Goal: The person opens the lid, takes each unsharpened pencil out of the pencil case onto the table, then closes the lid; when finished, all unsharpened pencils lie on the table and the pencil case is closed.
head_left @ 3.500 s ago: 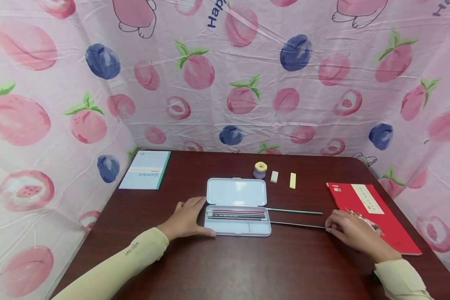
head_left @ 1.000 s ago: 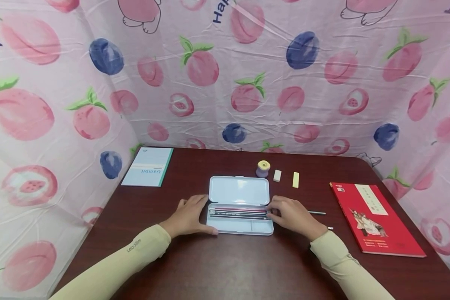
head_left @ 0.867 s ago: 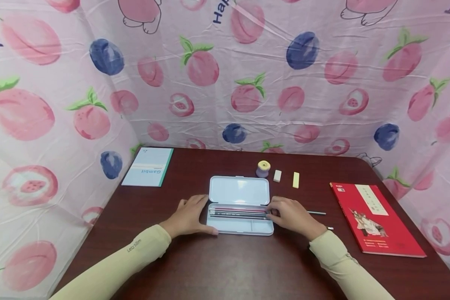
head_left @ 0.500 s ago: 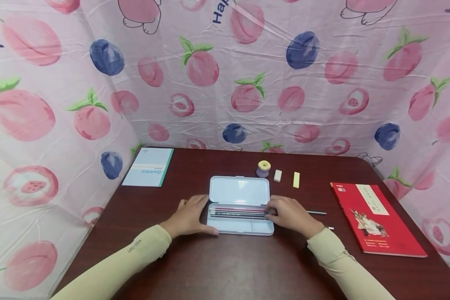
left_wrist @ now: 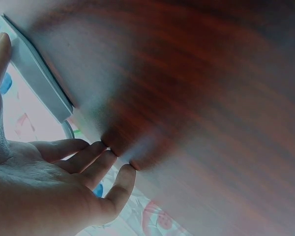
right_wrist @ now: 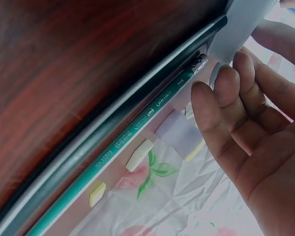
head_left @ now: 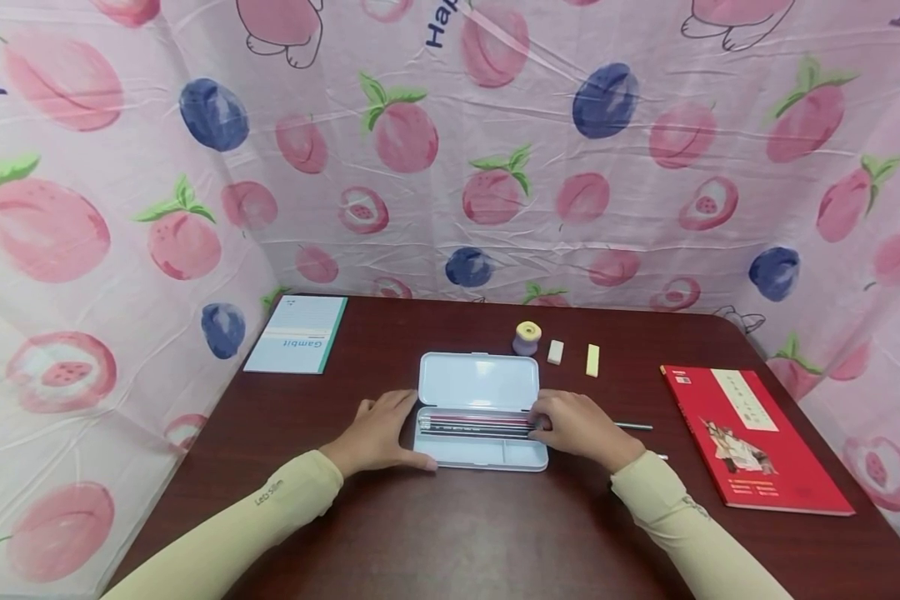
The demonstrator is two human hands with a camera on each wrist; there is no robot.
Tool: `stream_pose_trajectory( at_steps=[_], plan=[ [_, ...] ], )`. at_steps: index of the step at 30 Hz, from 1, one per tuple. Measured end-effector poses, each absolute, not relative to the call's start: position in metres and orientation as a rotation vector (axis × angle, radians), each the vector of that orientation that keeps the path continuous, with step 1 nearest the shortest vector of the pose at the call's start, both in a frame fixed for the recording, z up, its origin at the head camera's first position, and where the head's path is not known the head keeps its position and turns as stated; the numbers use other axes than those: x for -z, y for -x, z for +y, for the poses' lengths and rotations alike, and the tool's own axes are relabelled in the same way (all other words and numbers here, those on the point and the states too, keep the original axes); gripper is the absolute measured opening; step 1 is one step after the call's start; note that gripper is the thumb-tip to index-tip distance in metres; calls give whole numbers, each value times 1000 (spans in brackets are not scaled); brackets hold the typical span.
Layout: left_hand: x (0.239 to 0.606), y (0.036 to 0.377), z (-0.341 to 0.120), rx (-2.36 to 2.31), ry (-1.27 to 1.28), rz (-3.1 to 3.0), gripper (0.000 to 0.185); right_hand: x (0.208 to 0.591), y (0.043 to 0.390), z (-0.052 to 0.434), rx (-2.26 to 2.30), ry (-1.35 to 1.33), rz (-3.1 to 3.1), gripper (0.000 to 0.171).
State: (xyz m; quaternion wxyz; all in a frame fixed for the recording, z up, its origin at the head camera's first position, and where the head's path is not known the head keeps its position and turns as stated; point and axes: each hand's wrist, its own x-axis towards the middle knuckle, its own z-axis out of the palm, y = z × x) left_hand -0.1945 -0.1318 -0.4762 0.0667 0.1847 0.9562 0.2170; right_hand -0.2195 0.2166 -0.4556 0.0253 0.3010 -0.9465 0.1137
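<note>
A pale blue pencil case [head_left: 459, 454] lies unfolded on the dark table, its lid [head_left: 480, 379] tipped away. Several pencils [head_left: 472, 427], red and dark, fill its long compartment. My left hand [head_left: 375, 433] spans the case's left end, thumb by the front corner and fingers fairly straight. My right hand [head_left: 581, 425] reaches over the right end; its thumb and forefinger tips dip among the pencil ends. Whether they pinch a pencil is hidden. In the right wrist view a green pencil [right_wrist: 137, 123] and another dark, shiny pencil [right_wrist: 88, 142] lie beside the case, below the hand.
Behind the case stand a purple-and-yellow spool-shaped thing [head_left: 527, 337], a white eraser [head_left: 555, 352] and a yellow block [head_left: 592, 360]. A red book [head_left: 753, 442] lies at the right, a pale notebook [head_left: 295, 335] at the back left. Fruit-patterned cloth [head_left: 450, 150] hangs behind the table.
My right hand has come left from the far end of a loose pencil to the case's right end, then edged slightly further left over the pencils. My left hand keeps its place.
</note>
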Motion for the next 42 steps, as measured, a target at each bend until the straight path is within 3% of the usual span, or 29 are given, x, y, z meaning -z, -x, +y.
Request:
stream_pose_trajectory(
  at_steps=[18, 30, 42],
  plan=[
    [476, 195, -132, -642, -551, 2886, 128, 459, 219, 217, -189, -1023, -2798, 12],
    [475, 194, -132, -646, -540, 2881, 127, 447, 231, 213, -357, -892, -3074, 15],
    [476, 195, -132, -649, -543, 2883, 128, 448, 234, 216, -453, -939, -3126, 11]
  ],
)
